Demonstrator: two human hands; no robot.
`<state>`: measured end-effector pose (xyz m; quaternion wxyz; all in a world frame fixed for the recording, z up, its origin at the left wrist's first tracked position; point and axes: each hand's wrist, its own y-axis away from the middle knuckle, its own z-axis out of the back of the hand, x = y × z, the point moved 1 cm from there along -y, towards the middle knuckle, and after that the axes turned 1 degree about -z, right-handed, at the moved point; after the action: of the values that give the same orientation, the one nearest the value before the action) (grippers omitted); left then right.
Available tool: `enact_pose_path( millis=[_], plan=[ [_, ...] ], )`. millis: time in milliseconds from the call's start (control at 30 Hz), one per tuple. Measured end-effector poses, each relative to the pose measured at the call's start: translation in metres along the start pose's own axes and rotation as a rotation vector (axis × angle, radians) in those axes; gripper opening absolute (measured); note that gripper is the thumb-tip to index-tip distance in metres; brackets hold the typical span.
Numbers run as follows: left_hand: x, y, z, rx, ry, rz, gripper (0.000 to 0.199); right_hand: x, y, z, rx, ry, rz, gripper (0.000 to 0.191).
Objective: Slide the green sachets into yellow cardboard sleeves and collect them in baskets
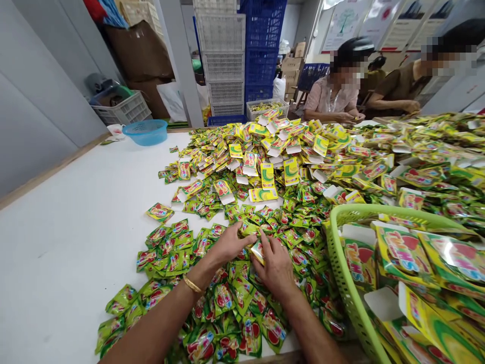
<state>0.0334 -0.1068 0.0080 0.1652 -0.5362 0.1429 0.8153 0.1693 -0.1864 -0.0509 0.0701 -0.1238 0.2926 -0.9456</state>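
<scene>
Over a spread of small green candy packets, my two hands meet near the middle of the head view. My left hand, with a gold bracelet on the wrist, pinches a green packet. Fingers of my right hand are closed around a small yellow box, held tilted just below that packet. The packet's near edge touches or overlaps the top of the box; whether it is partly inside cannot be made out. To the right, a green basket holds several yellow boxes printed with watermelon.
A heap of yellow boxes, many with open flaps, covers the table's far side. A blue plastic basket sits at the far left on the white tabletop. Two people work across the table at right. Stacked white crates and blue crates stand behind.
</scene>
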Motion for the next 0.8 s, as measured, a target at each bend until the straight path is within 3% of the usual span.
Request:
enact_pose_path(
  millis=[133,267,500,700,800],
  plan=[
    [0.003,-0.002,-0.002,-0.078,0.107,0.044,0.023,0.001,-0.001,0.001,0.005,-0.015,0.013,0.062],
    [0.010,-0.001,-0.004,-0.065,0.203,0.090,0.028,0.002,-0.002,0.002,-0.006,-0.023,-0.009,0.063],
    [0.010,-0.004,-0.004,-0.119,-0.065,0.107,0.027,0.005,0.000,0.000,0.003,-0.013,0.043,0.062],
    [-0.003,0.001,-0.025,-0.298,-0.331,-0.003,0.029,0.005,0.001,-0.002,-0.030,-0.026,0.014,0.064],
    [-0.004,0.005,-0.029,-0.284,-0.402,0.002,0.031,0.004,0.001,-0.002,-0.047,-0.044,0.005,0.065]
  ],
)
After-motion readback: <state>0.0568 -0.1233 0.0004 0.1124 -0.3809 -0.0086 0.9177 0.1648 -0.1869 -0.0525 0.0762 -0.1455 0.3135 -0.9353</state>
